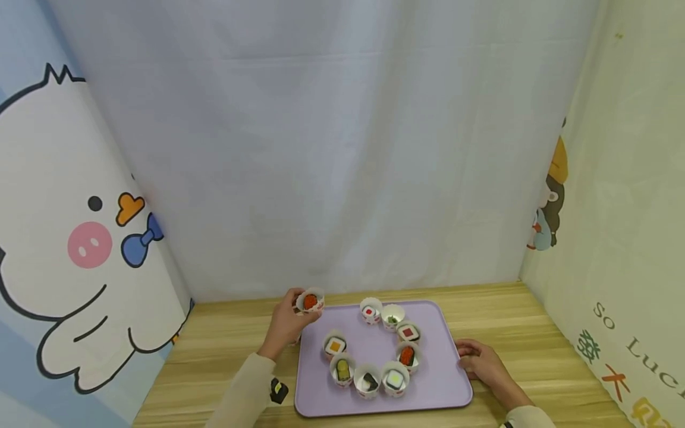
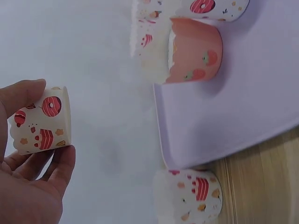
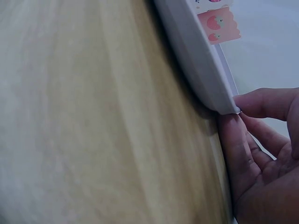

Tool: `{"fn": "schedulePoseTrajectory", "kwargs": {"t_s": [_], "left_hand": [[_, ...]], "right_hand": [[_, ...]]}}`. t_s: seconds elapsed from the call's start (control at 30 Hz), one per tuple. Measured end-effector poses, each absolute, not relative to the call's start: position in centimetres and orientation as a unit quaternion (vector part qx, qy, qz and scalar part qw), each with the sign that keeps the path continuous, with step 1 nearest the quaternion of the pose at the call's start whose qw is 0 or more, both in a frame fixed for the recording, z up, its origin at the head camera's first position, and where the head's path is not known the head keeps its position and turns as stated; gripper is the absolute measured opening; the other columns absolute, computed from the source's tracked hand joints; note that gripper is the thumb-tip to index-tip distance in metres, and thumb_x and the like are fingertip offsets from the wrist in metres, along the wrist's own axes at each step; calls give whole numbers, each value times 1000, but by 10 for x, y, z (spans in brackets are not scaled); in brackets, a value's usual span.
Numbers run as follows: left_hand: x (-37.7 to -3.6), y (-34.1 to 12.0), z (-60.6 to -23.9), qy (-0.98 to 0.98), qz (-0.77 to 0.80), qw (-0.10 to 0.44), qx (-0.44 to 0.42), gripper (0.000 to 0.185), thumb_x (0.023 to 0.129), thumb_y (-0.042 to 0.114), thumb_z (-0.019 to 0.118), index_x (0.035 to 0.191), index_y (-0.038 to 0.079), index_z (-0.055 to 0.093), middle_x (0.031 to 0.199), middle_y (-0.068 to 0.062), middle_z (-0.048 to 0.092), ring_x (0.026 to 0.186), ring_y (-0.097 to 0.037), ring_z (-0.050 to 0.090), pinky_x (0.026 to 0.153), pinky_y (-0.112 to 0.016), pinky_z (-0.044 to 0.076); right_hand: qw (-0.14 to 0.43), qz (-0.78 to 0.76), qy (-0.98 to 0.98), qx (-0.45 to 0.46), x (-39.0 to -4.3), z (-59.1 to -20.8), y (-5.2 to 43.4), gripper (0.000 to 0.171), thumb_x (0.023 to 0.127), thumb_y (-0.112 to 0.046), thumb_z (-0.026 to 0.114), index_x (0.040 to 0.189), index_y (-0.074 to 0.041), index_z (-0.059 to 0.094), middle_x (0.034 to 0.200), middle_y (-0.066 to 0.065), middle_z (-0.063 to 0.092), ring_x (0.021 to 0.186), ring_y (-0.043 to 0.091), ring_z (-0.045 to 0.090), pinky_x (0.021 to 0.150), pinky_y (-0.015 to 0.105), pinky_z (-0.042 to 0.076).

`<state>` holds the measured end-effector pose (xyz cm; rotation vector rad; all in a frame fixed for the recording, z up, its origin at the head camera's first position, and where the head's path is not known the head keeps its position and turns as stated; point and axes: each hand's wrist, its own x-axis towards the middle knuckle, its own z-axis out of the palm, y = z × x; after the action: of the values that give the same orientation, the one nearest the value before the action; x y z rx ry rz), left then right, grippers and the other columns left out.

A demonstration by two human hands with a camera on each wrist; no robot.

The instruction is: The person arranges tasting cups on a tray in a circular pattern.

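My left hand (image 1: 283,324) holds a white paper baking cup (image 1: 312,302) by its sides, raised over the tray's far left corner. In the cup is a sushi piece topped with red-orange roe. Cake and doughnut prints on this cup (image 2: 44,123) show in the left wrist view. At the right edge of the lilac tray (image 1: 441,368), my right hand (image 1: 486,364) pinches the rim; the right wrist view shows fingers above and below the tray rim (image 3: 224,88). Several cups with sushi pieces stand in an open ring on the tray, among them a roe cup (image 1: 408,356).
Another printed cup (image 2: 198,198) stands on the wooden table (image 1: 225,356) just outside the tray, mostly behind my left hand in the head view. A pink strawberry cup (image 2: 198,53) is on the tray. A pale curtain (image 1: 342,148) hangs behind the table, with printed cloths on both sides.
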<state>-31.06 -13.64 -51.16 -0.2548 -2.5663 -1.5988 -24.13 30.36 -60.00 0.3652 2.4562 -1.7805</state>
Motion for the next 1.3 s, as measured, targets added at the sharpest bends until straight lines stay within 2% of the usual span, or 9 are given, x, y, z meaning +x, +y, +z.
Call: {"fn": "schedulePoseTrajectory", "kwargs": {"t_s": [0.2,0.43,0.73,1.03,1.17,1.3], "left_hand": [[-314,-120,-515,-847,-522,42,-92,58,81,24,79,131,13,52,121,-12,64,107,-27,65,82,-38,57],[-320,-104,-519,-851,-514,40,-101,59,82,25,79,132,8,52,122,-15,63,108,-30,63,86,-41,56],[-325,-82,-531,-848,-522,22,-83,59,80,23,80,129,6,52,117,-16,64,94,-22,64,74,-33,55],[-327,-72,-544,-872,-487,6,-52,58,77,27,83,125,10,54,110,-12,67,89,-19,64,71,-32,54],[-327,-70,-549,-873,-485,7,-48,57,76,25,83,122,7,55,105,-13,68,86,-19,64,69,-32,54],[-327,-67,-554,-864,-500,-5,-55,55,78,19,81,122,3,52,107,-18,66,87,-22,64,69,-32,54]], "right_hand": [[42,-577,807,119,-242,-601,305,54,76,5,66,129,7,56,101,9,62,81,14,60,63,33,57],[39,-572,811,119,-243,-601,307,54,75,6,66,128,6,57,100,8,62,81,14,60,62,32,57],[38,-583,804,114,-242,-603,306,55,74,8,65,128,9,56,97,7,62,78,14,61,61,33,57],[35,-578,807,117,-242,-601,304,53,74,7,66,127,8,57,97,8,62,79,15,60,62,34,57],[34,-579,806,118,-242,-601,304,54,74,7,65,127,8,57,96,7,62,79,14,61,61,34,57],[37,-578,807,119,-242,-601,304,54,74,7,65,127,8,57,97,7,62,79,14,60,61,33,56]]}}
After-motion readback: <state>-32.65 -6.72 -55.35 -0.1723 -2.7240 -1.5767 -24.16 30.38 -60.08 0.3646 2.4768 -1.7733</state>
